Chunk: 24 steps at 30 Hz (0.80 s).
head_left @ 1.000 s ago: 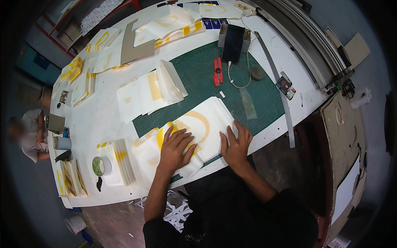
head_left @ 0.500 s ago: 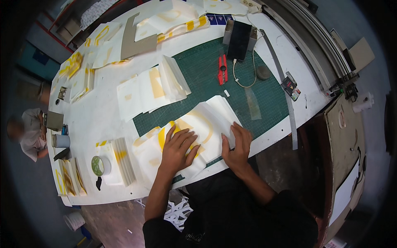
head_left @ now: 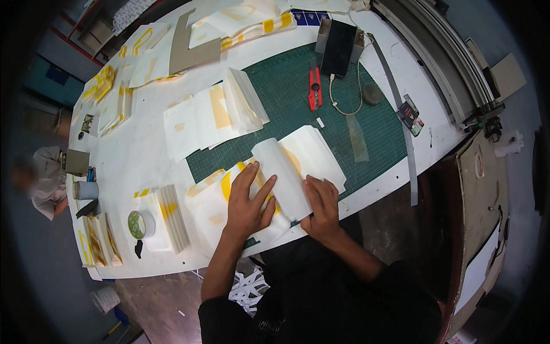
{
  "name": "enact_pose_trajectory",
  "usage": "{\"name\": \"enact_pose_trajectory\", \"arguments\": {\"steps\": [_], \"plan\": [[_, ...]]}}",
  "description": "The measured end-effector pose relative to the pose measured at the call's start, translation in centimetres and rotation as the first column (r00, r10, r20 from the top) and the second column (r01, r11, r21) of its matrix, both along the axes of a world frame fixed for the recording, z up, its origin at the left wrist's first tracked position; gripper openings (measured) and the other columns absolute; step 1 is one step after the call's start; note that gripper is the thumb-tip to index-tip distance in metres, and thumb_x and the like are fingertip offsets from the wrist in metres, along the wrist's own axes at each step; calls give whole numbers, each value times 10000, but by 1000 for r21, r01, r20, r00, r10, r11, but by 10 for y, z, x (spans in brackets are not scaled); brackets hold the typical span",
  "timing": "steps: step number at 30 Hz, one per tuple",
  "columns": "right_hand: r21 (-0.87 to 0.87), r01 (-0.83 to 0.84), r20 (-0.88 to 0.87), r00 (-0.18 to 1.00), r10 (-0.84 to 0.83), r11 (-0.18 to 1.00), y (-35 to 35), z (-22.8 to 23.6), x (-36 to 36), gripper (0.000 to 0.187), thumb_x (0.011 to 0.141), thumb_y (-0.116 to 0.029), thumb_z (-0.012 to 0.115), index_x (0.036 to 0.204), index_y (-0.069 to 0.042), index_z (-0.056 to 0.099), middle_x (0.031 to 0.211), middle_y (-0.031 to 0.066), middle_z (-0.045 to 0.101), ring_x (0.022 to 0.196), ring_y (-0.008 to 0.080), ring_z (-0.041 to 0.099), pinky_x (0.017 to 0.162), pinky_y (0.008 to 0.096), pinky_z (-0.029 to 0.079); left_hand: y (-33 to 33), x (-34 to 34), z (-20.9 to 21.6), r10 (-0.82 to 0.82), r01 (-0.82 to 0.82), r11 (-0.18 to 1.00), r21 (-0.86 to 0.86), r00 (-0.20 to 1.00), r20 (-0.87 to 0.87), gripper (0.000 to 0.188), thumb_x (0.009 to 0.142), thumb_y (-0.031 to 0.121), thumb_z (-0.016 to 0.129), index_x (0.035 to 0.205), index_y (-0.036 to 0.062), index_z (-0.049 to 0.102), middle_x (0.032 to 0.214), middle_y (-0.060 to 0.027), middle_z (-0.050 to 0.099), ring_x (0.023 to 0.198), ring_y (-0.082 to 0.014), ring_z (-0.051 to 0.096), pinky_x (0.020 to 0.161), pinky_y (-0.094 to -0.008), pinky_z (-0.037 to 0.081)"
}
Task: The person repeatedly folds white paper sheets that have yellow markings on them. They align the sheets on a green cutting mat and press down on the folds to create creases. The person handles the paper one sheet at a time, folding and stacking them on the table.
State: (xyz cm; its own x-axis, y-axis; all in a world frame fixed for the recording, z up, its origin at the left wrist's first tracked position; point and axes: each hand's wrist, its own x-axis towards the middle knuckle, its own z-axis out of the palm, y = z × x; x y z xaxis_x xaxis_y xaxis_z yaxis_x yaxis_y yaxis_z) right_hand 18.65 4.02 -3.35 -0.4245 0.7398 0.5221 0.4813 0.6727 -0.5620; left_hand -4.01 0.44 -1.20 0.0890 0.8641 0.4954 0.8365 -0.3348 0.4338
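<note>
The left hand lies flat with fingers spread on a white sheet with a yellow shape, pressing it down so it does not slide. The right hand lies flat too, fingers close together, on the curled white backing paper, so the curl stays put. Both papers rest on the green cutting mat near the front edge of the white surface. A red cutter waits farther back.

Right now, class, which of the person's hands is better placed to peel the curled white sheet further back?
Probably the right hand: it sits at the curled white sheet's lifted edge, while the left hand lies flat, pinning the yellow-printed sheet beneath.
</note>
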Motion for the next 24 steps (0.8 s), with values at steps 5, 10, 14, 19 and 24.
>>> {"name": "enact_pose_trajectory", "arguments": {"steps": [5,10,14,19,24], "plan": [[39,-36,185,982,28,999,9,-7,10,776,735,-83,699,1498,7,587,1559,263,539,1427,424,541,1208,615,344,5,1,7,-70,58,993,-104,990,-119,615,844,78,701,1451,171,678,1604,-167,531,1499,-416,471,1251,-611,326],[-81,-72,245,965,90,994,5,4,5,684,909,-311,748,1501,-16,574,1627,264,448,1518,452,413,1219,705,251,5,1,10,-101,76,988,-133,976,-194,598,853,99,687,1444,187,685,1597,-70,567,1518,-358,469,1283,-649,249],[-93,-60,287,954,84,994,4,3,4,702,946,-415,741,1499,-15,573,1634,258,443,1523,466,394,1228,714,210,7,2,11,-140,94,974,-207,966,-219,585,827,104,689,1409,171,700,1542,-56,614,1511,-334,483,1292,-669,228],[-112,-106,269,954,133,988,3,12,17,695,927,-401,755,1485,-25,582,1613,240,475,1504,437,426,1234,689,224,6,0,7,-150,96,966,-241,965,-216,544,793,106,694,1334,149,734,1467,-48,663,1492,-313,505,1292,-676,226],[-57,-98,190,976,107,994,1,0,39,546,925,-296,770,1390,-34,654,1499,203,581,1419,387,520,1221,645,288,7,0,3,-139,92,970,-225,969,-204,498,780,111,700,1273,147,756,1394,-61,683,1446,-322,538,1292,-673,230]]}}
